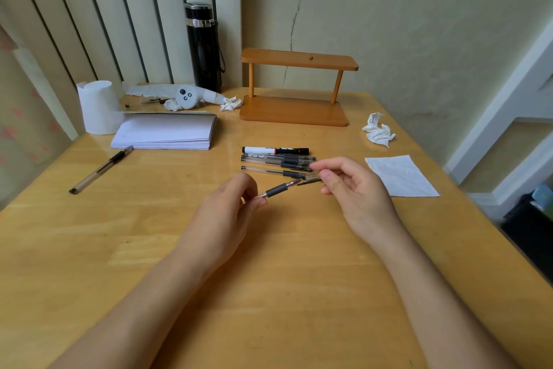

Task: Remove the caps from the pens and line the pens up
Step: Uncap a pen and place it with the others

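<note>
My left hand [232, 213] grips a clear gel pen [279, 189] by its barrel, the bare tip pointing right. My right hand [350, 186] pinches that pen's clear cap [311, 179] just off the tip, a small gap between them. Behind the hands, a white marker with a black cap [275, 150] and several clear gel pens [278, 160] lie side by side on the wooden table [269, 279]. One more capped clear pen [100, 169] lies apart at the left, slanted.
A stack of white paper [167, 134] and a paper roll [97, 107] sit at the back left. A black flask [203, 45], a wooden shelf [296, 90], crumpled tissues [378, 132] and a flat tissue [401, 175] lie around.
</note>
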